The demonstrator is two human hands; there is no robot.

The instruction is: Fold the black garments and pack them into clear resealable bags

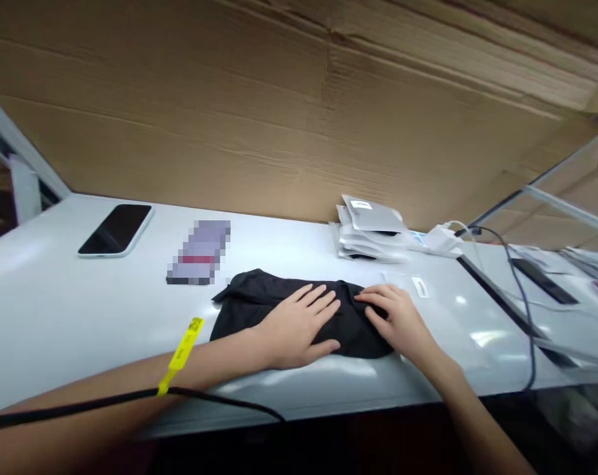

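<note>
Garment (259, 310), black and folded, lies at lower centre on the table (56, 310). Left hand (299, 326) and right hand (400, 320) press flat, fingers spread, grasping nothing, apparently to hold the fold.

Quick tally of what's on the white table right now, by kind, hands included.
Hands: 2, left hand and right hand, both flat on the cloth
Black folded cloth: 1
Phone, face up: 1
Stack of grey packets: 1
Small white label: 1
Blurred-out item: 1
Total: 7
</note>
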